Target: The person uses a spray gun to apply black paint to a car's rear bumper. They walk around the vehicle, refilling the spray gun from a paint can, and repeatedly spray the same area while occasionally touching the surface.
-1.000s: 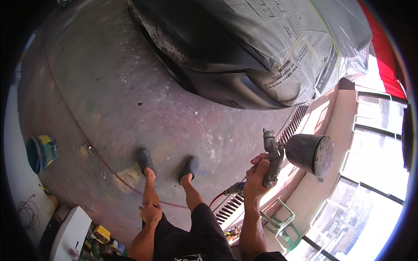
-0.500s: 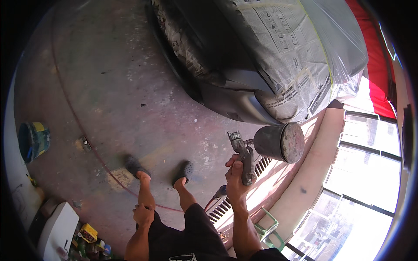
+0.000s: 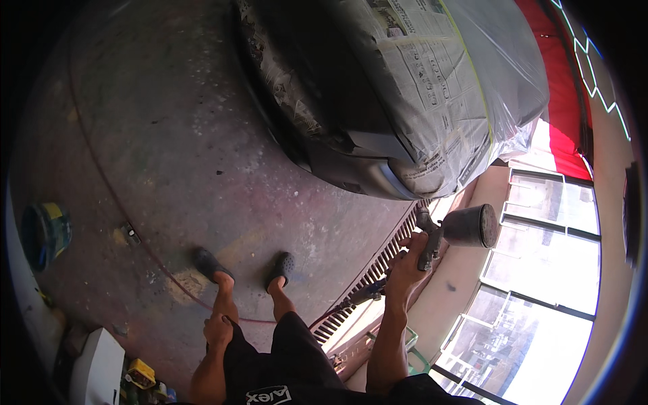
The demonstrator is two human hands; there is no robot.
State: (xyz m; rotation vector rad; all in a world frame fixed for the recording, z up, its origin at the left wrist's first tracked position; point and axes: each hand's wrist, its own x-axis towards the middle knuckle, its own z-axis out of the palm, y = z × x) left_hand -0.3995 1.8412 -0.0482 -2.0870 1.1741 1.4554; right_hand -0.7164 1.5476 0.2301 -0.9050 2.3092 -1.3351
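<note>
Right hand [image 3: 405, 262] gripping spray gun [image 3: 430, 240] with dark cup [image 3: 466, 227], left hand [image 3: 218, 329] at left knee, its grip unclear, part-masked car [image 3: 337, 74] ahead, hose [image 3: 108, 182] across floor [image 3: 189, 162].

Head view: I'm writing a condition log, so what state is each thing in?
Spray gun: held up, dark cup fitted
Right hand: closed around the spray gun
Left hand: against the left leg, grip unclear
Car: partly masked, some dark bodywork exposed
Newspaper: creased, covering part of the car
Plastic sheet: wrinkled, draped over the car
Bucket: open-topped, contents too dark to tell
Hose: curved along the floor
Clogs: worn
</note>
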